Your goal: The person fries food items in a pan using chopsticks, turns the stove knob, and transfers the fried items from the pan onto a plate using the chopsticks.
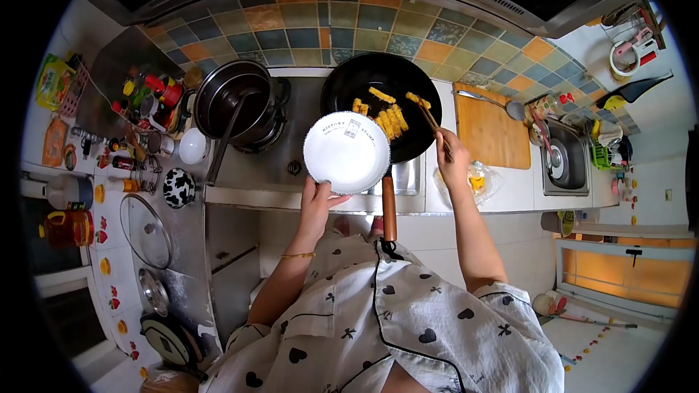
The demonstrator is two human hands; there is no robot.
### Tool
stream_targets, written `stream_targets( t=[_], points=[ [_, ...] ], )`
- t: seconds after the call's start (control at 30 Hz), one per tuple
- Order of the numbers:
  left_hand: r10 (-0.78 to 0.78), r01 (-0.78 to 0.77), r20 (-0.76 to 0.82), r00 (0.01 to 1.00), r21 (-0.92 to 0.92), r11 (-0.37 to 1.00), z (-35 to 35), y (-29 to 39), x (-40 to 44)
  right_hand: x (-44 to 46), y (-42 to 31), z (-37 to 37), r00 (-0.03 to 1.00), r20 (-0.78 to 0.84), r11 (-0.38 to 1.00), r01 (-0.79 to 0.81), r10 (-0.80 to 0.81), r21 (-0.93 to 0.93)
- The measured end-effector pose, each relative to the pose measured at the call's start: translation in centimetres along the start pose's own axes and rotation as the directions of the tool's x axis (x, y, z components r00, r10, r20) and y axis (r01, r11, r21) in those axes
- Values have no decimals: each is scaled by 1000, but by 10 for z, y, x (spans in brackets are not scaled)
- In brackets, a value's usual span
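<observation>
My left hand (319, 207) grips the near rim of a white bowl (346, 156) with dark lettering inside. The bowl is held over the left front part of a black frying pan (349, 76) and hides some of it. Several golden fried sticks (393, 122) lie in the pan. In my right hand (453, 156) is a pair of chopsticks (431, 118), reaching over the pan's right side. Their tips pinch one golden stick (415, 99) near the right inner wall. The pan's wooden handle (389, 207) points toward my body.
Left of the pan stands a deep pot (237, 98) with a ladle in it. To the right are a wooden cutting board (494, 127), a spatula (513, 109), a plastic bag (477, 182) with yellow contents, and a sink (566, 185). Bottles and a glass lid (145, 231) crowd the left counter.
</observation>
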State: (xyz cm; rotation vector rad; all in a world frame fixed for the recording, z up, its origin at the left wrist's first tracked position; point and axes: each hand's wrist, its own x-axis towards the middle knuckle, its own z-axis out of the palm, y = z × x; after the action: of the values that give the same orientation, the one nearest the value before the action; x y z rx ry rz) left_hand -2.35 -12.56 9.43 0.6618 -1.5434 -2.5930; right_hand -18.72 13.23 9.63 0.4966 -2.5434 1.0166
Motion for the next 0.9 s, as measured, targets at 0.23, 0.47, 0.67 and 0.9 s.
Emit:
stream_targets(
  t=[0.23, 0.47, 0.67, 0.9],
  points=[
    [-16, 16, 4, 1000, 10, 1000, 3, 2, 4, -4, 6, 1, 1000, -15, 1000, -18, 19, 4],
    [-53, 53, -2, 999, -25, 998, -4, -10, 23, 2, -40, -26, 984, -82, 915, -115, 158, 386],
    [-23, 22, -8, 1000, -39, 999, -2, -7, 44, -8, -77, -54, 964, 32, 708, -216, 264, 673],
    [-23, 22, -18, 1000, -66, 998, -2, -8, 51, -30, -100, -53, 923, 225, 556, -370, 313, 744]
  ],
)
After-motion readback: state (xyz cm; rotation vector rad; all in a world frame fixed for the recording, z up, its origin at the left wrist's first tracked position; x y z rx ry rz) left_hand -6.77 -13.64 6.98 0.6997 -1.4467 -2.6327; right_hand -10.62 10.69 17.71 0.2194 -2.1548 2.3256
